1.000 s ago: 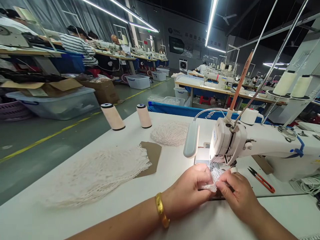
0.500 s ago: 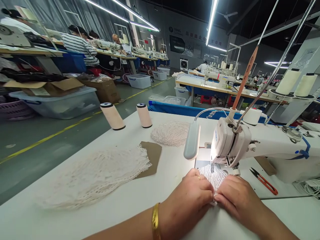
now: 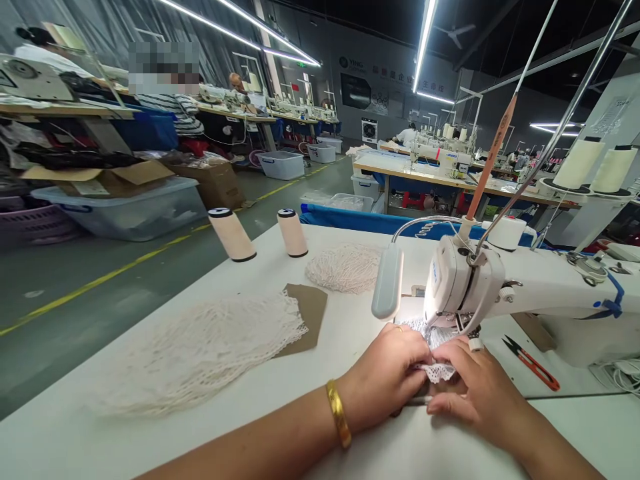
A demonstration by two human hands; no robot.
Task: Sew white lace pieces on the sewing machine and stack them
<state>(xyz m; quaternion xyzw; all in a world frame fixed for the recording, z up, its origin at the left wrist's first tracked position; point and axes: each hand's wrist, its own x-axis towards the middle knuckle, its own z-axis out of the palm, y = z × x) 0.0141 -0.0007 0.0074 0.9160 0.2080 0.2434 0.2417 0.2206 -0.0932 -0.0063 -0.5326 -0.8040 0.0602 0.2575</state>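
Observation:
A small piece of white lace [image 3: 441, 372] lies bunched under the needle area of a white sewing machine [image 3: 463, 280]. My left hand [image 3: 387, 367], with a gold bangle at the wrist, pinches the lace's left side. On the right, my right hand [image 3: 477, 387] rests its fingers at the lace edge, thumb spread apart below. Part of the lace is hidden under the fingers and machine head. Left of my hands, a large heap of white lace pieces [image 3: 200, 353] overlaps a brown card [image 3: 313, 320]. Another lace pile [image 3: 343, 268] sits farther back.
Two peach thread cones [image 3: 233, 235] stand at the table's far edge. A grey lamp [image 3: 388, 280] hangs left of the machine head. Orange thread snips [image 3: 533, 363] lie to the right. Beyond the table are plastic bins [image 3: 280, 165], sewing stations and several people.
The lace has gone from fanned out flat to bunched and folded. My right hand's thumb and fingers have spread apart, while my left hand keeps its pinch. The view has shifted slightly.

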